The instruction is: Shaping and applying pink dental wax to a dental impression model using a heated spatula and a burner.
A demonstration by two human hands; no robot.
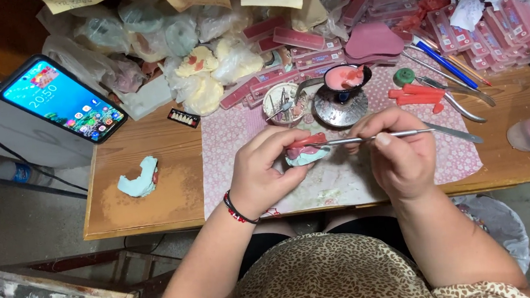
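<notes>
on the cluttered wooden bench, at centre, the left hand gripped a pale green dental cast with pink wax already laid on, while the right hand pinched a metal spatula, shaping seemingly unfinished, a second cast untouched at nine o'clock.

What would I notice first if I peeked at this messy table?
Probably the two hands in the middle: the left hand holds a pale blue dental cast topped with pink wax, and the right hand presses a thin metal tool against it. Next, the glowing phone propped at the far left. Then the heap of pink trays and bagged casts along the back of the wooden table.
</notes>
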